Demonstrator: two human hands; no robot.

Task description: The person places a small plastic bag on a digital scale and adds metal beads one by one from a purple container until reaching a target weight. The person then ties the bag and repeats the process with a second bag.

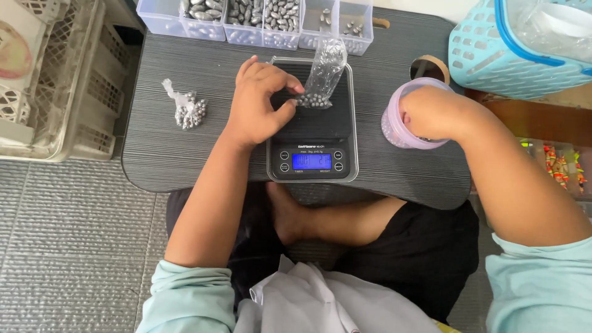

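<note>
Two hands, one bag on the scale.
Left hand (262,102) pinched the upright clear bag (322,74); right hand (425,114) stood inside the jar (394,126), fingers hidden.

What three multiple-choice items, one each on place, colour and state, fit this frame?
1. Where does the small clear bag of pellets rest?
A. on the scale
B. in the blue basket
C. on the floor

2. What colour is the scale's lit display?
A. red
B. blue
C. green

3. Where is the right hand?
A. flat on the table
B. holding the basket
C. reaching into the purple jar

Key: 1 A, the bag stands on the scale's platform, pinched by the left hand; 2 B, the screen glows blue; 3 C, its fingers are hidden inside the jar.
</note>
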